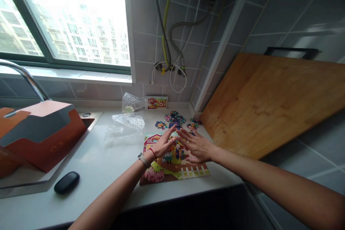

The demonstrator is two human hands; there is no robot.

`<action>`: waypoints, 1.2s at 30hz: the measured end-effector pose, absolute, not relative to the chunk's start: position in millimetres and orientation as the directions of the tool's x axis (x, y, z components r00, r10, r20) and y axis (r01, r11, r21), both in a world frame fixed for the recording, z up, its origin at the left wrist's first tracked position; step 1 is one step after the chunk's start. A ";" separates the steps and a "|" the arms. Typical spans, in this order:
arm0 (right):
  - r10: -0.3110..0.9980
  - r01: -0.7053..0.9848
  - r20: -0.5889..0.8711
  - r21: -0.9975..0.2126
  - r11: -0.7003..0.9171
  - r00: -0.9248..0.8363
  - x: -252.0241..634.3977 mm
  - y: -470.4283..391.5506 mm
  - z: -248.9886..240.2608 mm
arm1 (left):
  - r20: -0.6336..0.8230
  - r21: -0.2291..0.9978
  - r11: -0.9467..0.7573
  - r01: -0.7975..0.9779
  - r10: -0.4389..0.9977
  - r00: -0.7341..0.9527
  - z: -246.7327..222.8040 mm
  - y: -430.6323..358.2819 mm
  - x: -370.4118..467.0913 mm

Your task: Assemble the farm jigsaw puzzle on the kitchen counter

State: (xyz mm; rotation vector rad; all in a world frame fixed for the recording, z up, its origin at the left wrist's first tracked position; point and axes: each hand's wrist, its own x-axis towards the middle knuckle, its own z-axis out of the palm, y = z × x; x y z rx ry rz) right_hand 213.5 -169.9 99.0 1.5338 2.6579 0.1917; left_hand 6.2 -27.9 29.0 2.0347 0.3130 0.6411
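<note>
A colourful farm-scene puzzle (175, 172) lies flat on the white counter near its front edge. Over its upper middle, my left hand (163, 145) has its fingers stretched out, with a watch and a red string at the wrist. From the right, my right hand (198, 146) spreads its fingers over the puzzle, fingertips close to those of the left. Neither hand holds anything. Just beyond the fingertips are loose puzzle pieces (175, 116), with smaller groups to the left (161, 125) and right. The hands hide part of the picture.
Clear plastic bags (125, 127) and a small picture card (156, 102) lie behind. An orange and grey box (45, 136) stands at the left by the sink. A black oval object (67, 182) rests at front left. A large wooden board (275, 100) leans at right.
</note>
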 end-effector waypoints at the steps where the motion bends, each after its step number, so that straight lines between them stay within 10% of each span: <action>1: 0.852 0.844 0.011 0.145 0.516 -0.523 205.6 -172.1 100.5 | 0.317 0.889 -0.449 -0.093 0.457 0.831 35.2 -33.7 9.9; 8: 0.867 0.864 0.063 0.148 0.482 -0.494 177.3 -152.6 138.3 | 0.399 0.916 -0.202 -0.346 0.531 0.748 95.4 -43.5 41.6; 16: 0.908 0.909 0.056 0.066 0.412 -0.416 170.8 -155.5 140.7 | 0.437 0.775 -0.631 -0.044 0.484 0.758 135.5 -41.0 43.2; 27: 0.950 0.953 0.102 -0.034 0.300 -0.296 252.4 -162.9 89.8 | 0.046 0.433 -0.890 0.147 0.185 0.982 95.2 -0.8 20.6; 36: 0.805 0.807 0.103 -0.034 0.590 -0.585 233.8 -178.1 46.9 | -0.030 0.177 -0.976 0.128 0.125 0.992 67.0 24.5 40.3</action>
